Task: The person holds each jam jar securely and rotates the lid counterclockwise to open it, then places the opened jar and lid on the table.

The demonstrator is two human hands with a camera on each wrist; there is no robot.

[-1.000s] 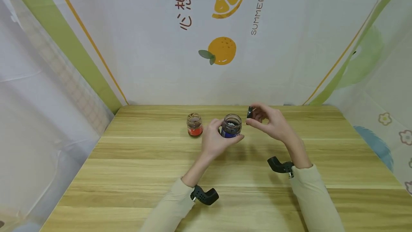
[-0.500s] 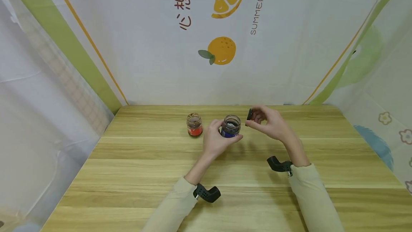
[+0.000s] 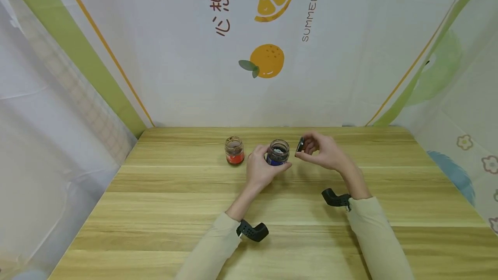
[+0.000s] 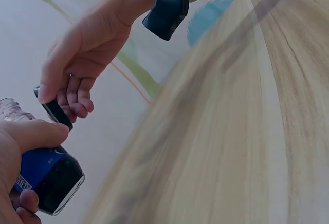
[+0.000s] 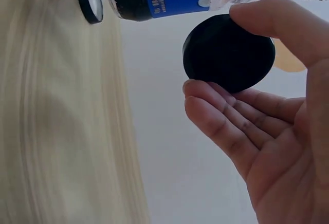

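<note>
My left hand (image 3: 260,168) grips a glass jar (image 3: 278,154) with a blue label, its uncovered mouth up and dark contents inside. Just right of it, my right hand (image 3: 324,152) pinches a black lid (image 3: 300,147) on edge between thumb and fingers, apart from the jar's rim. The lid's flat black face (image 5: 229,54) fills the middle of the right wrist view. A second black lid (image 5: 90,0), pale inside, shows below the jar's base there; whether it is held or lies on the table, I cannot tell. An uncovered jar with a red label (image 3: 235,154) stands left of my left hand.
The wooden table (image 3: 186,202) ends at a white curtain (image 3: 186,90) printed with oranges and lettering. More cloth hangs at both sides. Black wrist-worn devices stick out from the left (image 3: 253,230) and right (image 3: 335,198) forearms.
My right hand has come slightly down and left with the lid, which is now more tilted. My left hand and the blue-labelled jar have shifted only a little. The red-labelled jar stays put.
</note>
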